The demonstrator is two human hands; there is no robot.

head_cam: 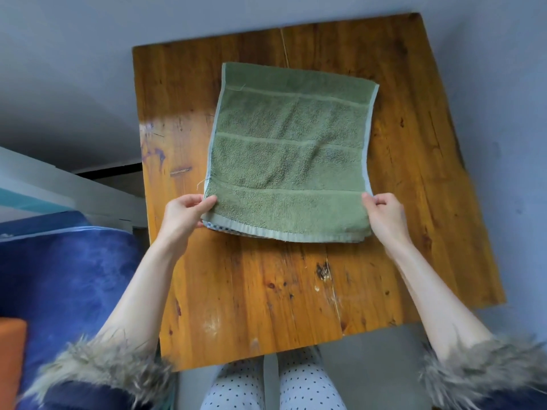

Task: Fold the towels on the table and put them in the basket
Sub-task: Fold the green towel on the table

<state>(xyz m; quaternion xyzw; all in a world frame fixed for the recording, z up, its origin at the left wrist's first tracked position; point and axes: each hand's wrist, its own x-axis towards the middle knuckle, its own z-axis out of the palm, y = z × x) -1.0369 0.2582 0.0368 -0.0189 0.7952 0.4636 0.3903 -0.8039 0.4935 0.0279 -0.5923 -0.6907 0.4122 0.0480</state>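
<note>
Fur-trimmed cuffs [97, 371] framing view. Pinching near corners of green towel [291, 149] with left hand [185, 213] and right hand [384, 214], likely squaring fold. Lying flat on wooden table [266, 291], over checked cloth [220, 227]. Basket unseen.

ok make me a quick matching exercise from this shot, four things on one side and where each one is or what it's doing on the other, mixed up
Column one:
1. green towel
2. left hand
3. right hand
4. checked cloth

Column two:
A. pinches the towel's near right corner
B. peeks out from under the towel's near left edge
C. lies spread flat on the wooden table
D. pinches the towel's near left corner

Pairs: 1-C, 2-D, 3-A, 4-B
</note>
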